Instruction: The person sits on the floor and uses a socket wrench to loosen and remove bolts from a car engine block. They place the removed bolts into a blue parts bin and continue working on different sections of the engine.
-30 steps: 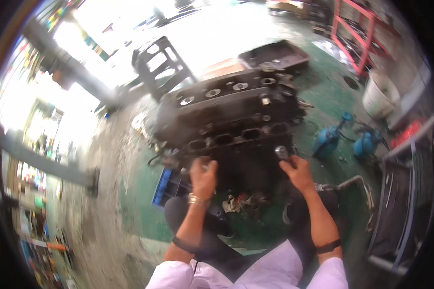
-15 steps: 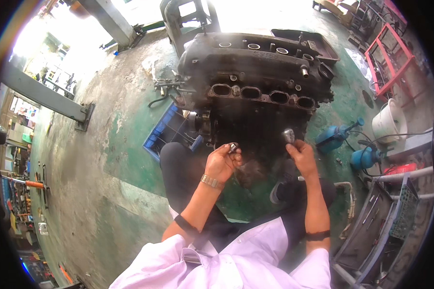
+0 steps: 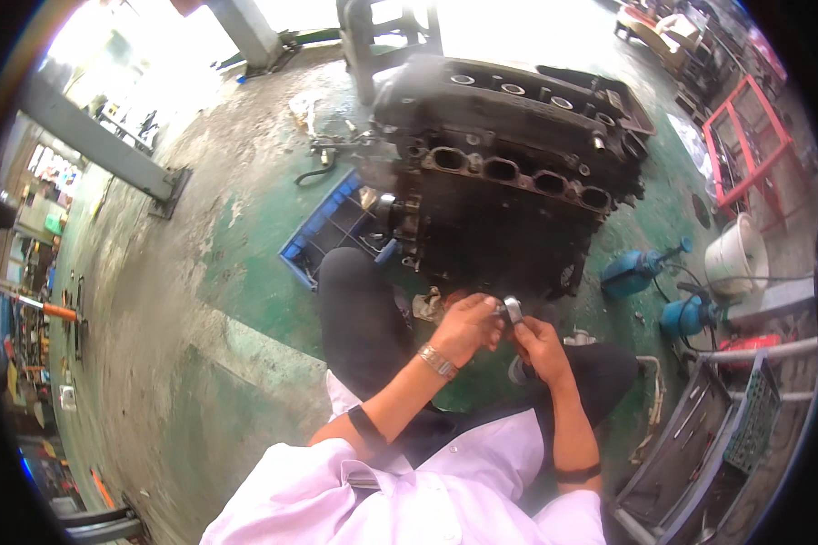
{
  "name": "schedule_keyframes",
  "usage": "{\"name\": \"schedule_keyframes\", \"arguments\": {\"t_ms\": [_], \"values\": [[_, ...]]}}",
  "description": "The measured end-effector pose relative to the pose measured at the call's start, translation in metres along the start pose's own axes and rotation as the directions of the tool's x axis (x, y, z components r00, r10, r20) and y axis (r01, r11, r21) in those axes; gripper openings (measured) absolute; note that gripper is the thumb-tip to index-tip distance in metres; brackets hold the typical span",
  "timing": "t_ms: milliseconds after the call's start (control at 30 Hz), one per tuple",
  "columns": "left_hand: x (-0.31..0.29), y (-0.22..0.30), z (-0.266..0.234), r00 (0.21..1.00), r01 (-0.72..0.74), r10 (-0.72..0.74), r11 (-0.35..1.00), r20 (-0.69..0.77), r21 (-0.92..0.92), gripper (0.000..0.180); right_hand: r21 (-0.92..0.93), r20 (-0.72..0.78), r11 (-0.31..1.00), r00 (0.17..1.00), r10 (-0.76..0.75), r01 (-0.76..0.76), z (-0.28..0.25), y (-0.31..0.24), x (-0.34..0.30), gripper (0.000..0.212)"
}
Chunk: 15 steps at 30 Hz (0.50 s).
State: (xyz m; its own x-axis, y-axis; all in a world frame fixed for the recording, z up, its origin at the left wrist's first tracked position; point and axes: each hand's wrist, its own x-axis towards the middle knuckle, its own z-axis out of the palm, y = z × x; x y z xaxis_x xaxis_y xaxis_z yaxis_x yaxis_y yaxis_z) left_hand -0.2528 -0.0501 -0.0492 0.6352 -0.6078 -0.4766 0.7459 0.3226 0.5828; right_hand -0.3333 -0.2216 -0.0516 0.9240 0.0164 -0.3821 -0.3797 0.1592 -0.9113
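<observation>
Fingers closed, my left hand pinches a small metal socket. Close on its right, my right hand grips a ratchet wrench by the handle, its round silver head tilted up. The socket is at the ratchet's head; whether they are joined I cannot tell. Both hands are in front of my body, between my knees. Just beyond them stands a dark, oily engine with a row of oval ports along its upper side.
A blue divided crate sits left of the engine. To the right are two blue pump bottles, a white bucket and a red metal frame. A tool cart stands near my right side; a grey post rises at left.
My left hand has moved right and my right hand slightly left and down, bringing the socket to the ratchet's head. The head view has shifted, so the engine appears farther right.
</observation>
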Motion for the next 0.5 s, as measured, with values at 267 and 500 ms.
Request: {"name": "schedule_keyframes", "arguments": {"t_ms": [267, 500], "values": [[-0.009, -0.006, 0.006, 0.998, 0.032, -0.023, 0.983, -0.053, 0.183, 0.021, 0.022, -0.102, 0.998, 0.993, -0.057, 0.059, 0.009, 0.026, -0.01, 0.018], [0.009, -0.01, -0.006, 0.993, 0.013, 0.021, 0.959, -0.12, 0.283, 0.02, -0.314, -0.246, 0.941, 0.946, -0.21, 0.127, 0.019, 0.039, 0.012, 0.024]]}}
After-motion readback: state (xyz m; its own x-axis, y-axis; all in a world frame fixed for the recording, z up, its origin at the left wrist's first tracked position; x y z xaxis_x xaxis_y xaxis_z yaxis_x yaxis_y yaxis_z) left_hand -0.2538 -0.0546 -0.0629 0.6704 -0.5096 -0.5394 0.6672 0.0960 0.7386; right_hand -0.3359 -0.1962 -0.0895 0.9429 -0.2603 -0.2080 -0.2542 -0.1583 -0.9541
